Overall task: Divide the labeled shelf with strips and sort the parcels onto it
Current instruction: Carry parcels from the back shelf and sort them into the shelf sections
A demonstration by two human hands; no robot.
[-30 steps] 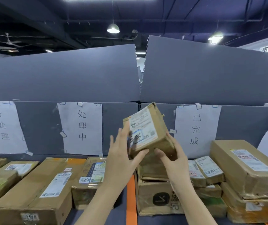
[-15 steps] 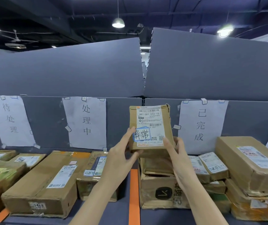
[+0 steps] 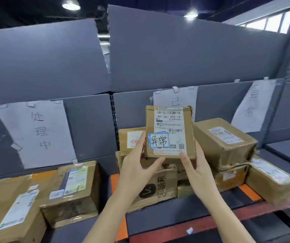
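A small cardboard parcel (image 3: 170, 132) is held upright in front of me, its white shipping label facing me with a blue-framed handwritten sticker on it. My left hand (image 3: 137, 165) grips its lower left edge and my right hand (image 3: 196, 167) grips its lower right corner. Behind it, a pile of parcels (image 3: 225, 142) fills the shelf section under the half-hidden paper sign (image 3: 175, 100). An orange strip (image 3: 114, 181) on the grey shelf (image 3: 181, 207) divides this section from the left one. Another orange strip (image 3: 249, 192) lies at the right.
Two parcels (image 3: 74, 190) lie in the left section under a paper sign (image 3: 39, 132). A further sign (image 3: 253, 106) hangs at the right above a bare section. A long parcel (image 3: 270, 181) overhangs the shelf's red front edge (image 3: 228, 220). Grey panels form the back wall.
The view has swung to the right and closer to the shelf. The parcel stays held in both hands, label toward me, now in front of the middle-right section.
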